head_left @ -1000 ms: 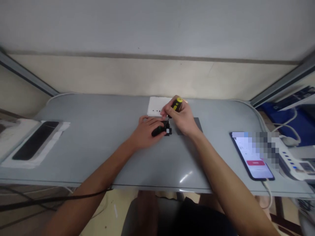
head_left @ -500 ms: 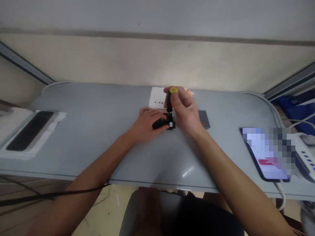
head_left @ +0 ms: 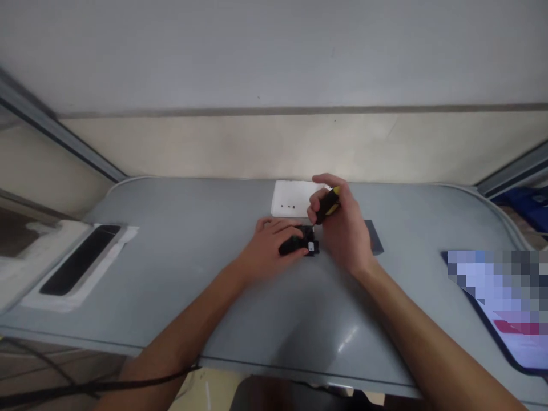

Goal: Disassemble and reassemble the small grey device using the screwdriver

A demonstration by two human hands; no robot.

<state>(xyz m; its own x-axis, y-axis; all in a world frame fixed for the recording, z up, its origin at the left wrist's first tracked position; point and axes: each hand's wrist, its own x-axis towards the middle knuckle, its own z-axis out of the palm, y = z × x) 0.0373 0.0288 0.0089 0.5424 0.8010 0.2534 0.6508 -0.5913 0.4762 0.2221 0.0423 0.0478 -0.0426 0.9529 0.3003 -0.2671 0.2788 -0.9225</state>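
A small black device (head_left: 299,245) lies on the grey table (head_left: 180,251) near the middle. My left hand (head_left: 268,248) rests on it, fingers pressed over its left part, holding it down. My right hand (head_left: 342,225) is closed around a black and yellow screwdriver (head_left: 327,204), held tilted just above and to the right of the device. The screwdriver's tip is hidden behind my fingers.
A white card (head_left: 291,198) with small dark screws lies behind the device. A dark flat piece (head_left: 374,237) sits to the right of my right hand. A black phone on white foam (head_left: 77,260) is at the left; a lit phone (head_left: 505,308) at the right.
My right hand has tipped the screwdriver from upright to slanted and lifted it slightly off the device. The camera view has shifted; my left hand stays on the device.
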